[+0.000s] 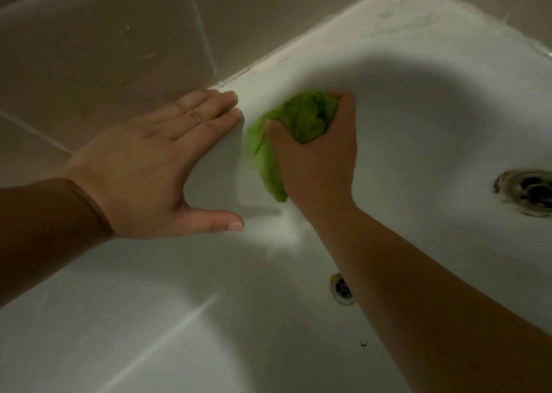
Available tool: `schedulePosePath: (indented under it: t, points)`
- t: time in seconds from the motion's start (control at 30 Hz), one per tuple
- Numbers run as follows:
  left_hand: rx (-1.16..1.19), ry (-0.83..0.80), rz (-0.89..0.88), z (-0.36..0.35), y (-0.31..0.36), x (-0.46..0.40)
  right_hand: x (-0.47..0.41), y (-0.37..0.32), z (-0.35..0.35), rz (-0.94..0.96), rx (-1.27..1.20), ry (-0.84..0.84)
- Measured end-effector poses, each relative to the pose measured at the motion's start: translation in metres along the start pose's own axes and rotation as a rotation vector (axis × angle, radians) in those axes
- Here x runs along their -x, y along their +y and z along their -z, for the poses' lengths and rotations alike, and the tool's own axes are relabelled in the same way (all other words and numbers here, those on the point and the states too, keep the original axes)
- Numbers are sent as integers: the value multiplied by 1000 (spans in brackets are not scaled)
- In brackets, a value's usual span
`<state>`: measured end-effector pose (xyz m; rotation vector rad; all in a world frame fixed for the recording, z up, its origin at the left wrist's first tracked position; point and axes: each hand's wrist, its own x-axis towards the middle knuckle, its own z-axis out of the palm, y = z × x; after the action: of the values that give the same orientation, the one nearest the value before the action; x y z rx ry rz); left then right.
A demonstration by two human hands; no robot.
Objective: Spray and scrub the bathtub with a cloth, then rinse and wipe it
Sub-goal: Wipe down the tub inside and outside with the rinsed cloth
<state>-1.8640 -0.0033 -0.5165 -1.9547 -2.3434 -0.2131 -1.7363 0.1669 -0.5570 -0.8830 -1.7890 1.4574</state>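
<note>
The right hand (316, 156) grips a bunched green cloth (295, 123) against the white bathtub (418, 108) wall, its fingertips buried in the folds. The left hand (149, 165) lies flat, fingers together, on the rim. The forearm half hides the overflow (340, 291); the drain (528, 194) is cut off at the edge

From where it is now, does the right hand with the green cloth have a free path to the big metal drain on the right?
Probably yes. The right hand grips the crumpled green cloth on the white bathtub wall, and only bare tub surface lies between it and the large metal drain.
</note>
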Motion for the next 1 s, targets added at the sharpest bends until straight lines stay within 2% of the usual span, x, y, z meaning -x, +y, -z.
schedulePosePath:
  t: [0.07, 0.13, 0.2, 0.27, 0.37, 0.43, 0.5, 0.57, 0.63, 0.73, 0.87, 0.93, 1.0]
  points:
    - [-6, 11, 4, -2, 3, -14, 3, 12, 0, -11, 38, -96]
    - [-8, 8, 16, -3, 7, -24, -1, 25, 9, -61, 96, -111]
    - [-5, 12, 13, -6, 6, -33, -18, 35, 21, -112, 94, 34]
    - [8, 12, -5, -6, 6, -38, -32, 36, 33, -86, 31, 249]
    - [26, -4, 13, -5, 7, -41, -41, 28, 35, -16, -32, 378]
    - [38, -17, 11, -6, 7, -45, -39, 21, 29, 16, -37, 353]
    - [40, -19, -6, -7, 6, -48, -33, 21, 24, 36, -17, 251]
    - [40, -17, -13, -8, 6, -52, -29, 29, 23, 2, 54, 109]
    - [34, -12, -12, -8, 7, -56, -31, 42, 29, -64, 113, 50]
    - [38, -18, -12, -10, 8, -62, -40, 56, 46, -88, 135, 197]
    - [46, -25, 1, -12, 9, -69, -48, 50, 61, 11, 35, 383]
    - [40, -16, -2, -13, 10, -72, -46, 42, 53, 61, 14, 365]
    - [35, -9, -5, -12, 10, -74, -41, 41, 39, 69, 40, 230]
